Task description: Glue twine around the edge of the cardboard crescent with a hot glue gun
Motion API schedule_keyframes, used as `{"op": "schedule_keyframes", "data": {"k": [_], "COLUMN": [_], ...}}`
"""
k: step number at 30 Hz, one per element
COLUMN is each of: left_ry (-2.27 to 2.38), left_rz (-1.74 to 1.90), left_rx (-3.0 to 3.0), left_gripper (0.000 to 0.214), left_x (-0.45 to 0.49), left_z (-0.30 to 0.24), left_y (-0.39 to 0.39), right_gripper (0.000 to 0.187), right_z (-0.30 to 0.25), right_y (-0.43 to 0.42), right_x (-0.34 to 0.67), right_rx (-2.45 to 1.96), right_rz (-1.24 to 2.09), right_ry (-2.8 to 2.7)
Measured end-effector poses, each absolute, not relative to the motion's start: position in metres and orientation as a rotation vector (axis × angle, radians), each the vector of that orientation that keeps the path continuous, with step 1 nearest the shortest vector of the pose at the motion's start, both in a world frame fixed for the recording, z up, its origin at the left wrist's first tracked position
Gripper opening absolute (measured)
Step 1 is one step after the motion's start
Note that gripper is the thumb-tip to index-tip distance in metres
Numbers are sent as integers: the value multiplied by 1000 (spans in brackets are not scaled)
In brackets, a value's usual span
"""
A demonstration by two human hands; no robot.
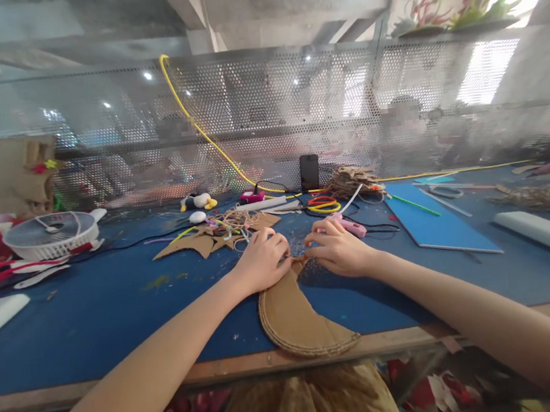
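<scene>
Both hands meet at the far tip of the crescent cardboard piece, lying at the blue counter's near edge. Left hand fingers pinch that tip; right hand fingers curl together onto it. Pink glue gun lies just beyond.

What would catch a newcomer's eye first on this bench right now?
Both hands meet at mid-table: the left hand and the right hand pinch the far tip of a brown cardboard crescent, whose rounded end reaches the near edge of the blue table. Behind them, a yellow cable climbs the perforated metal screen, and a blue sheet lies to the right.
</scene>
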State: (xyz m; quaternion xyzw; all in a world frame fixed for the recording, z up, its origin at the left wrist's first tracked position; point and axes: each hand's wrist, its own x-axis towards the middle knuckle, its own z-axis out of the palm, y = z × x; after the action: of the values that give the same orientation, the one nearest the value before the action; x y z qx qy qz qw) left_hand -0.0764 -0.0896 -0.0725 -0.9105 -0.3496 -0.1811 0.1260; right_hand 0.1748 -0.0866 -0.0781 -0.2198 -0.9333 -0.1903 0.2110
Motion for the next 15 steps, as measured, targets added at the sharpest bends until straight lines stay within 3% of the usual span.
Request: {"op": "schedule_keyframes", "data": {"k": [15], "left_ry": [-1041], "left_rz": [-446], "left_rx": [-2655], "left_gripper": [22], "left_x": [-78], "left_z": [-74], "left_y": [-88], "right_gripper": [28], "right_z": [-81], "right_y": [-83], "right_x": [176], "right_rx": [-574], "right_rz": [-512], "right_ry": [-2587]}}
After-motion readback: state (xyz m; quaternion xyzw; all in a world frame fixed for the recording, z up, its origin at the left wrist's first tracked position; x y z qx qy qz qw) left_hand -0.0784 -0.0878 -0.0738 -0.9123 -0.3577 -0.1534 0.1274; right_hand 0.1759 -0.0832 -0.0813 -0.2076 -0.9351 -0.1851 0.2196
